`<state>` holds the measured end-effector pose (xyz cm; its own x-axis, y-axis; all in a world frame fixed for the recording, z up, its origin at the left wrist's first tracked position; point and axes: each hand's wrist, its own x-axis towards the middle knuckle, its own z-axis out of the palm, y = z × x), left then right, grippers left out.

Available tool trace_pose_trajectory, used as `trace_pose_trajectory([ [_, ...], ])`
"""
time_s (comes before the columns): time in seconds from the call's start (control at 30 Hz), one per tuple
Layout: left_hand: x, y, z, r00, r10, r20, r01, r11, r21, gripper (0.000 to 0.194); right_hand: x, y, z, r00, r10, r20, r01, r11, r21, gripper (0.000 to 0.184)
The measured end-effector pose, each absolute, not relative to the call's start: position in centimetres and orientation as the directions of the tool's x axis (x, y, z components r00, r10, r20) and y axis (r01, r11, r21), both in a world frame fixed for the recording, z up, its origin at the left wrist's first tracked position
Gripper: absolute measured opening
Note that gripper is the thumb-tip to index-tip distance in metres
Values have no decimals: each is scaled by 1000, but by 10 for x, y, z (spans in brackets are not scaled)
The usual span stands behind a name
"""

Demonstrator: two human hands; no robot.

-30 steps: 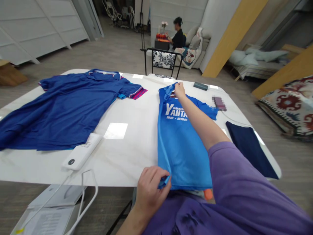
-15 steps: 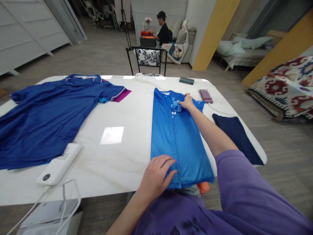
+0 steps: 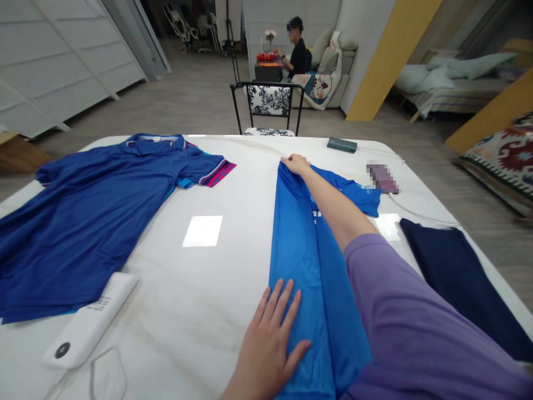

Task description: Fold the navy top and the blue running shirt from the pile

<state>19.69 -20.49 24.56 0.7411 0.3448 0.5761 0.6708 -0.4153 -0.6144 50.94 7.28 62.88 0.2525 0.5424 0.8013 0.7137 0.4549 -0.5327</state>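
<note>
A bright blue shirt [image 3: 296,250] lies lengthwise in front of me, its near end running down toward my body. My left hand [image 3: 270,339] rests flat on its lower left part, fingers spread. At the far left corner of the shirt, my right hand [image 3: 296,163] pinches the fabric by the collar and shoulder. A sleeve sticks out to the right, past my forearm. My right arm and purple sleeve cover part of the shirt's right side.
A dark blue polo shirt [image 3: 112,205] lies spread at left, over other garments. Beside it is a white device [image 3: 91,322] with a cable. Folded navy fabric [image 3: 462,278], a purple phone-like item [image 3: 383,179] and a dark box [image 3: 342,145] are at right. A person [image 3: 296,53] sits beyond a chair [image 3: 270,101].
My right hand has moved from the right of the shirt's top to its far left corner and grips it there. My left hand has flattened on the fabric. The view has shifted.
</note>
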Motion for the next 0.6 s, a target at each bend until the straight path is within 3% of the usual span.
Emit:
trace_pose_trajectory([
  [0.13, 193, -201, 245, 740, 335, 583, 672, -396, -626, 97, 501, 98, 654, 200, 549, 811, 738, 460, -494, 20],
  [0.23, 191, -198, 245, 728, 322, 606, 686, -365, -630, 97, 498, 110, 659, 158, 504, 849, 768, 478, -427, 18],
  [0.33, 192, -198, 245, 713, 327, 620, 701, -347, -623, 95, 493, 107, 652, 110, 430, 896, 816, 476, -328, 28],
  [0.47, 193, -201, 245, 695, 351, 627, 718, -360, -595, 95, 488, 83, 627, 90, 233, 968, 867, 460, -191, 56],
  [0.6, 194, -204, 243, 684, 372, 628, 729, -380, -569, 100, 486, 70, 589, -122, 298, 947, 849, 526, -56, 73],
])
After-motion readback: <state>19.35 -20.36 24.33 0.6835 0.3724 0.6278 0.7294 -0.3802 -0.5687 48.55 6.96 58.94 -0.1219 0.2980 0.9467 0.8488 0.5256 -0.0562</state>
